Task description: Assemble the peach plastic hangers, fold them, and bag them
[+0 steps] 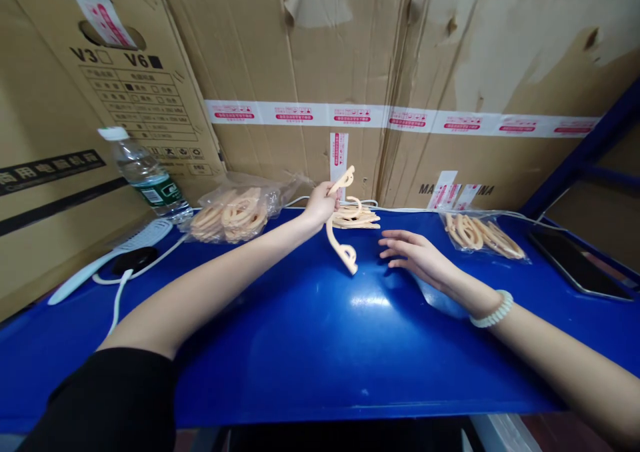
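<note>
My left hand is closed around a beige plastic clothes hanger, held up over the blue table with its arms pointing up and down and its curved hook to the right. Behind it, a small pile of similar beige hangers lies on the table, partly hidden. My right hand is just right of the held hanger, fingers spread, holding nothing. A clear bag of beige hangers lies left of my left hand. Another bagged bunch of hangers lies beyond my right hand.
Cardboard boxes wall off the back of the blue table. At left are a water bottle, a pale-blue hairbrush, a black round device and white cables. A dark tablet or phone lies at right.
</note>
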{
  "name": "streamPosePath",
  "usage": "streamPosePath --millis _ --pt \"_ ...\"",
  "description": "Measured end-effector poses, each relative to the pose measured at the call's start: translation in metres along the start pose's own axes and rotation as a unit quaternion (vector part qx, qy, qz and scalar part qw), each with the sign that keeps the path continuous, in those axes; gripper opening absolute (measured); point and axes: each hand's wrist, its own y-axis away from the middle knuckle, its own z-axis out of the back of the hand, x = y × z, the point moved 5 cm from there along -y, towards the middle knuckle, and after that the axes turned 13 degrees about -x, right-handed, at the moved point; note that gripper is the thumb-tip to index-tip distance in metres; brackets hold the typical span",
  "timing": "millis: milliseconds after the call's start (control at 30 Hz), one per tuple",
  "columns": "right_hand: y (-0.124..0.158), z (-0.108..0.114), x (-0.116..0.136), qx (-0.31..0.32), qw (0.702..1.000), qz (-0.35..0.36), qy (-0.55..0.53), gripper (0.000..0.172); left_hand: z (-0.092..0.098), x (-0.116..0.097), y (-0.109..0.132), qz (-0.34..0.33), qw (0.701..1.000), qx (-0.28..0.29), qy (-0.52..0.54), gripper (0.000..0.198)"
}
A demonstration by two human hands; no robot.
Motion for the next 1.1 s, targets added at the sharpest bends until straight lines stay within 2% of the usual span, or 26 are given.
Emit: streamPosePath --millis 33,133,200,367,433,500,600,667,733,800,867,933,1000,1033,1100 --pt "0.003 -0.004 0.000 0.013 1.000 -0.018 -0.010 0.038 0.002 0.002 0.011 0.011 0.999 -0.011 0.035 0.015" --pt "0.017 -0.020 -0.001 0.076 0.994 -0.069 -0.033 0.049 0.006 0.008 0.045 0.046 0.990 -0.031 0.132 0.020" --pt "0.027 -0.031 -0.001 0.116 0.990 -0.078 -0.030 0.053 0.008 0.010 0.062 0.071 0.979 -0.035 0.186 0.019" --pt "0.044 -0.047 0.001 0.234 0.970 -0.030 0.063 0.058 0.007 0.006 0.086 0.119 0.953 -0.028 0.277 0.020" --pt "0.045 -0.045 0.005 0.254 0.962 0.006 0.104 0.052 0.008 0.003 0.093 0.126 0.947 -0.017 0.295 0.019" --pt "0.043 -0.040 0.013 0.241 0.960 0.055 0.132 0.038 0.011 0.002 0.100 0.128 0.945 0.001 0.301 0.019" --pt "0.034 -0.024 0.026 0.151 0.970 0.103 0.158 0.030 0.017 0.002 0.113 0.120 0.949 0.039 0.289 0.019" --pt "0.028 -0.013 0.033 0.071 0.979 0.108 0.155 0.030 0.019 0.000 0.124 0.094 0.955 0.101 0.264 0.017" --pt "0.026 -0.007 0.037 0.017 0.987 0.105 0.120 0.030 0.016 -0.002 0.137 0.066 0.950 0.196 0.236 0.019" --pt "0.029 -0.007 0.040 -0.006 0.992 0.098 0.078 0.030 0.012 -0.003 0.148 0.059 0.938 0.266 0.216 0.027" --pt "0.034 -0.012 0.042 -0.002 0.995 0.089 0.053 0.031 0.010 0.000 0.155 0.062 0.933 0.293 0.199 0.032" --pt "0.040 -0.016 0.043 0.015 0.995 0.086 0.045 0.030 0.009 0.003 0.157 0.056 0.935 0.300 0.180 0.034" --pt "0.041 -0.013 0.043 0.028 0.995 0.087 0.044 0.030 0.010 0.005 0.153 0.040 0.945 0.276 0.173 0.035" --pt "0.040 -0.010 0.042 0.036 0.995 0.081 0.050 0.030 0.013 0.007 0.148 0.034 0.953 0.246 0.175 0.035" --pt "0.035 -0.001 0.034 0.056 0.995 0.050 0.072 0.031 0.021 0.009 0.136 0.029 0.969 0.151 0.194 0.036"
